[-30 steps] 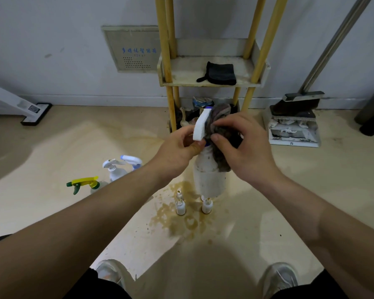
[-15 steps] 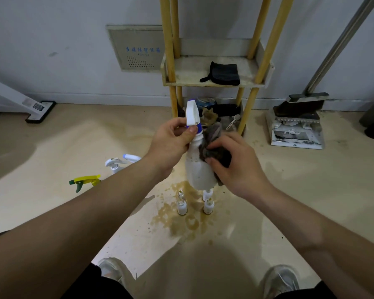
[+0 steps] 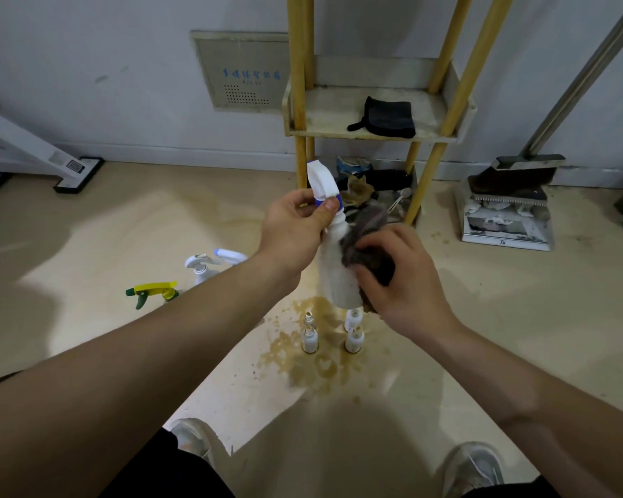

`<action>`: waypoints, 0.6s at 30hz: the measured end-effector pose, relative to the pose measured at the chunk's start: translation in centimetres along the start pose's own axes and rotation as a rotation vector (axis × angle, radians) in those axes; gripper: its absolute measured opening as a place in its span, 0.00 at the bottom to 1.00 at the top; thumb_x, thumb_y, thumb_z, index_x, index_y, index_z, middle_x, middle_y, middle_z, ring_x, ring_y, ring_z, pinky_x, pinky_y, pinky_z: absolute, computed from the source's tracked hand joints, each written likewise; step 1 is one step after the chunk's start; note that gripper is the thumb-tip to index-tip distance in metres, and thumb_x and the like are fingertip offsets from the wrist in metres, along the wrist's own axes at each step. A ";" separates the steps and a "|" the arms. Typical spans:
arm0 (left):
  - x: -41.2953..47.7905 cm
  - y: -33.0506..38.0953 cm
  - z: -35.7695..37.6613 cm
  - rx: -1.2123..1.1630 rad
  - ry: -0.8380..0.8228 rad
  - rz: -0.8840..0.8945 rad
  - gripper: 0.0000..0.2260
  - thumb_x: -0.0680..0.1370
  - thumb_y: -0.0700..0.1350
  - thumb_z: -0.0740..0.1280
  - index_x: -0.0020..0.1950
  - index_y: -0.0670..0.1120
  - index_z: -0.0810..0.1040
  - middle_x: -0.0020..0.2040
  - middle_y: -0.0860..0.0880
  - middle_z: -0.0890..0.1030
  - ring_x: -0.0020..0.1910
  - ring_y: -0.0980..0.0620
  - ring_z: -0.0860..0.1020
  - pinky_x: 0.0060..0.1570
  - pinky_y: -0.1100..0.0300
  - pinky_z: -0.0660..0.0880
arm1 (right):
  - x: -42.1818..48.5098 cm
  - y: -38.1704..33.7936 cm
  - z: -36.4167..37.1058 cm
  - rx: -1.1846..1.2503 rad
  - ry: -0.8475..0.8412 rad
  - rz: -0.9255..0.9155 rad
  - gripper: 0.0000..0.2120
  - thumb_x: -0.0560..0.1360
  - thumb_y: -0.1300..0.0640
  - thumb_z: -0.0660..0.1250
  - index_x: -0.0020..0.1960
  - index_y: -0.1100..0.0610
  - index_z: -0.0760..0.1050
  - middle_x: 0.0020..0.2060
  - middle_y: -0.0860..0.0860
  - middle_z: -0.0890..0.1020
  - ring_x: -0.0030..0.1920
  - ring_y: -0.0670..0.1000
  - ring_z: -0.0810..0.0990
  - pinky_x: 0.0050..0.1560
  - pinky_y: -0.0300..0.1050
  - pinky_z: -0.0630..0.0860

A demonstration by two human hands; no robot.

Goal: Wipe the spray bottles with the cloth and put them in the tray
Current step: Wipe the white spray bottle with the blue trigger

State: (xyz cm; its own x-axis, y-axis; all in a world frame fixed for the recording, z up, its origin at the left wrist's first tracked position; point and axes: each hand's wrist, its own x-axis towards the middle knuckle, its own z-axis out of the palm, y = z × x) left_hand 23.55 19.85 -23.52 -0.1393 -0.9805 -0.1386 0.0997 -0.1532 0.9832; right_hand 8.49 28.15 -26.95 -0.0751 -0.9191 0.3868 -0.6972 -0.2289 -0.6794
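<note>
One spray bottle (image 3: 336, 273), L hand (image 3: 295, 233); cloth (image 3: 369, 224), R hand (image 3: 405, 285), prob. touching.

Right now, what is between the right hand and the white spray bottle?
In the head view, a grey cloth: the right hand grips it bunched against the white spray bottle, whose neck the left hand holds.

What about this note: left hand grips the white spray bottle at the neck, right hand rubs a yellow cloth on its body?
Wrong on colour: the head view shows the cloth is dark grey-brown, not yellow. The left hand does grip the white spray bottle at the neck; the right hand rubs the cloth on its body.
</note>
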 end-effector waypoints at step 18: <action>-0.3 0.4 0.1 -0.014 0.045 -0.051 0.05 0.80 0.43 0.71 0.54 0.45 0.82 0.45 0.47 0.86 0.51 0.45 0.84 0.59 0.40 0.79 | 1.5 -0.1 -0.7 0.079 -0.056 0.187 0.12 0.81 0.59 0.64 0.64 0.50 0.76 0.57 0.46 0.79 0.55 0.44 0.75 0.55 0.37 0.73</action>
State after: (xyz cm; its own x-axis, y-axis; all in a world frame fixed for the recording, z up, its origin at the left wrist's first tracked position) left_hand 23.51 20.13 -23.07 -0.0997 -0.9758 -0.1945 0.1077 -0.2049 0.9728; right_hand 7.95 27.05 -25.81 -0.1565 -0.9639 0.2153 -0.6169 -0.0748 -0.7835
